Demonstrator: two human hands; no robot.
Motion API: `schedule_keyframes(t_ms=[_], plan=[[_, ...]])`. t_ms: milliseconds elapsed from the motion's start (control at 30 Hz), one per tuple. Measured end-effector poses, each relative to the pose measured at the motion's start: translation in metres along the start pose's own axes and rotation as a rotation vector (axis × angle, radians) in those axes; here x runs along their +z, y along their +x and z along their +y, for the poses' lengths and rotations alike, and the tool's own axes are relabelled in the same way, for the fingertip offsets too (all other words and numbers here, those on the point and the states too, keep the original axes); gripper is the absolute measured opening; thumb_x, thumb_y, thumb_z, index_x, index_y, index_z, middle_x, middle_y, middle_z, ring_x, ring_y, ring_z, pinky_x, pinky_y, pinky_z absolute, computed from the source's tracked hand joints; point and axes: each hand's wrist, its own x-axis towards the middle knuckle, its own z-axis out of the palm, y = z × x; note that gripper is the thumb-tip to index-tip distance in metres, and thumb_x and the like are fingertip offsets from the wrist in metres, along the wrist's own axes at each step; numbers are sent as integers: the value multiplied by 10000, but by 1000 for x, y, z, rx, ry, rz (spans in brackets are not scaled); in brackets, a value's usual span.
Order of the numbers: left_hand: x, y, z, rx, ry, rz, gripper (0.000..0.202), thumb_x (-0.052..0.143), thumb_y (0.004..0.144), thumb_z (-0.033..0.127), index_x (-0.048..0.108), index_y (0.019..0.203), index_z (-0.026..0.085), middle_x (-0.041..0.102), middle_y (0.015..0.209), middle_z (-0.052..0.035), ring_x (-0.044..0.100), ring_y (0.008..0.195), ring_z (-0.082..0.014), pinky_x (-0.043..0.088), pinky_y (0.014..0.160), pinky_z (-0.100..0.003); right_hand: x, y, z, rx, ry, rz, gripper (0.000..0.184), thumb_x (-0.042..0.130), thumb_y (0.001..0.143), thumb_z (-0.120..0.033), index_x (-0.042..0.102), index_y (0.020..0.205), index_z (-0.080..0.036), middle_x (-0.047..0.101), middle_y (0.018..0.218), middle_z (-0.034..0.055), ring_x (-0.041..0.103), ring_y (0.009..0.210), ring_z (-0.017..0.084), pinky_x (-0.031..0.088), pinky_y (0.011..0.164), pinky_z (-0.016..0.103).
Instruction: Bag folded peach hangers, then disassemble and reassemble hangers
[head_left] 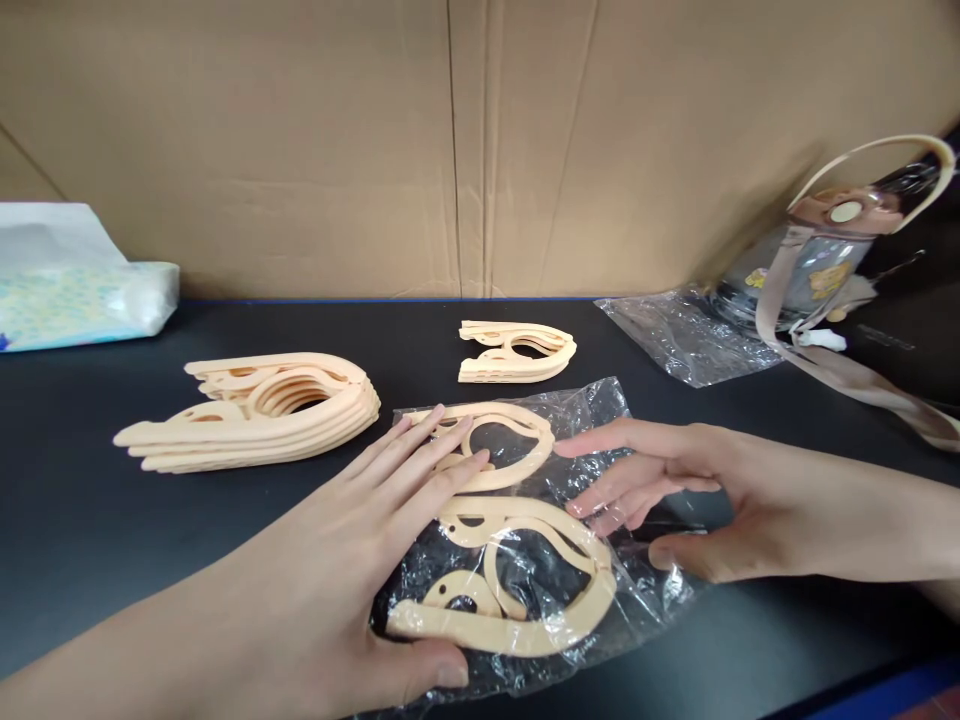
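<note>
Two cream folding hangers lie flat in a clear plastic bag (645,620) on the black table. The nearer folding hanger (525,635) is the larger in view; the farther folding hanger (517,475) lies just behind it. Spread over the left side of the bag, my left hand (375,530) rests with its fingers stretched out across the hangers' ends. At the bag's right side is my right hand (690,480), fingers apart and loosely bent, its index fingertip by the curved end of the farther hanger. Nothing is gripped in either hand.
A stack of folding hangers (255,440) sits at left, and a smaller stack of hangers (517,352) behind the bag. A tissue pack (82,295) is at far left. On the right stand a strapped water bottle (810,260) and an empty plastic bag (682,335). Cardboard (337,150) walls the back.
</note>
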Motion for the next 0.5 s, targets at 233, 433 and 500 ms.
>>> schedule_keyframes(t_ms=[233,433,500], plan=[[-5,0,-5,43,43,-51,1051,635,786,722,162,1590,238,232,1645,-84,201,1504,-355,343,1166,-549,-1,-2,0,145,85,-91,757,679,884,-321,326,1553,-293,760,986,35,726,905,195,588,790,294],[-3,-1,-2,7,39,-32,1022,658,752,739,251,1567,276,240,1644,-66,193,1505,-363,319,1169,-578,-3,-3,-4,156,158,-86,809,690,875,-308,279,1572,-331,747,1075,51,718,982,208,584,873,321],[-2,-1,0,-5,31,-22,1027,676,736,734,252,1564,298,223,1650,-50,190,1508,-353,303,1173,-583,-4,-4,-4,151,159,-74,827,687,882,-317,242,1577,-363,741,1101,47,710,1012,219,583,886,331]])
